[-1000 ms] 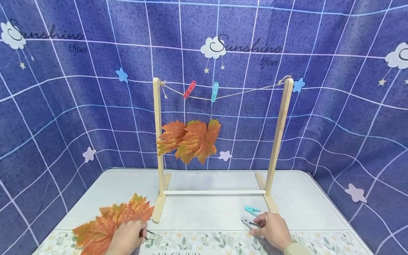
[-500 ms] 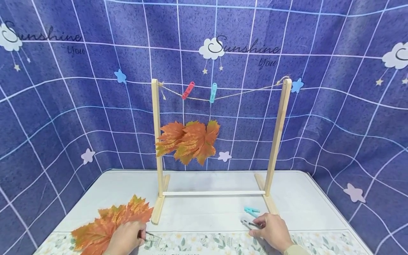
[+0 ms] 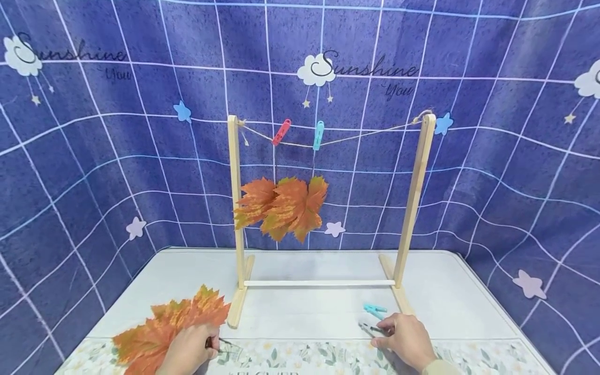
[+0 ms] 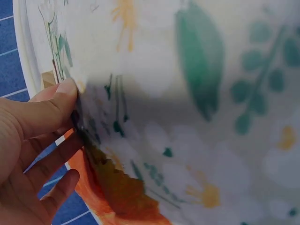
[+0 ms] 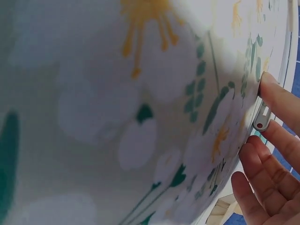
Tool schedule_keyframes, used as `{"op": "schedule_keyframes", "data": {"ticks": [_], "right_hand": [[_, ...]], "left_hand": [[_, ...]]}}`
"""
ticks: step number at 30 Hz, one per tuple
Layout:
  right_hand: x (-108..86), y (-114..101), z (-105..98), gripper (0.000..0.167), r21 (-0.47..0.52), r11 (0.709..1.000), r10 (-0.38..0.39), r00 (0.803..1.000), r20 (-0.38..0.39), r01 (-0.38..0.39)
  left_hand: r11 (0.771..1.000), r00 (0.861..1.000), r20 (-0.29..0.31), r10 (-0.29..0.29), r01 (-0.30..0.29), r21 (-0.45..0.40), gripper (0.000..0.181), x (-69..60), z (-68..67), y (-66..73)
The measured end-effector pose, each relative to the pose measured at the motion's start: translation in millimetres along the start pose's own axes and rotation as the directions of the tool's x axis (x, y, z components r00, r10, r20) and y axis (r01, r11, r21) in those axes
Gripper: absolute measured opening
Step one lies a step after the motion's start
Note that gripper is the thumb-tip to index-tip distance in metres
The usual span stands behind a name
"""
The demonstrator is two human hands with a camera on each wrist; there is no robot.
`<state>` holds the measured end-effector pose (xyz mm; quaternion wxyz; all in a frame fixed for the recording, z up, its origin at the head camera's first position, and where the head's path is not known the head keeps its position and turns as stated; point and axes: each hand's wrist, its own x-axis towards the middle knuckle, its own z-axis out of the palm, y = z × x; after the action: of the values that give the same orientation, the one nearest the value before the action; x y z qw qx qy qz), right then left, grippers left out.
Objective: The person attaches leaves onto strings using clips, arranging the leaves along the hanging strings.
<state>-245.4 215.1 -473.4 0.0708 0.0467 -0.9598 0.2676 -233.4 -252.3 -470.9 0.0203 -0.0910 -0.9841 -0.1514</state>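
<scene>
At the front left, my left hand (image 3: pixel 189 348) pinches the dark stem of an orange maple leaf (image 3: pixel 150 336); the stem sticks out right of the fingertips. In the left wrist view, the leaf (image 4: pixel 126 192) lies under the hand (image 4: pixel 37 140). Front right, my right hand (image 3: pixel 409 341) holds a grey clothespin (image 3: pixel 370 328) between thumb and fingers. The right wrist view shows one end of that clothespin (image 5: pixel 261 119) between the fingers of the hand (image 5: pixel 272 154). A teal clothespin (image 3: pixel 375 310) lies just beyond it.
A wooden frame (image 3: pixel 412 203) stands mid-table with a sagging string (image 3: pixel 365 135). Red (image 3: pixel 282 132) and teal (image 3: pixel 319 136) clothespins on the string hold hanging maple leaves (image 3: pixel 295 205). A white rod (image 3: pixel 319 283) joins the frame's feet. A blue patterned curtain (image 3: pixel 370 94) stands behind.
</scene>
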Motion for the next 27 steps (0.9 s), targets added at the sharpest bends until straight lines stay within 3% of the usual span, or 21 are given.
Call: {"op": "schedule_keyframes", "data": {"ticks": [9, 15, 18, 23, 27], "right_hand": [[1.0, -4, -4, 0.035, -0.057, 0.998, -0.033, 0.999, -0.014, 0.032], [7.7, -7, -7, 0.033, -0.024, 0.999, -0.037, 0.998, 0.049, 0.038], [10.9, -8, -10, 0.031, 0.018, 1.000, -0.024, 0.996, 0.085, 0.022], [13.9, -10, -14, 0.026, 0.079, 0.996, 0.023, 0.991, 0.129, -0.033], [14.0, -12, -18, 0.025, 0.161, 0.987, -0.030, 0.995, 0.100, 0.014]], "left_hand": [[0.995, 0.996, -0.073, 0.044, -0.037, 0.096, 0.044, -3.0, -3.2, 7.1], [0.987, 0.990, -0.081, 0.113, -0.102, 0.122, 0.044, -5.3, -6.6, 3.4], [0.975, 0.977, -0.092, 0.190, -0.178, 0.131, 0.041, -3.9, -11.2, 0.7], [0.942, 0.940, -0.137, 0.312, -0.287, 0.171, 0.040, 2.4, -27.2, 5.0], [0.922, 0.910, -0.182, 0.372, -0.340, 0.186, 0.041, 7.9, -45.1, 18.4]]}}
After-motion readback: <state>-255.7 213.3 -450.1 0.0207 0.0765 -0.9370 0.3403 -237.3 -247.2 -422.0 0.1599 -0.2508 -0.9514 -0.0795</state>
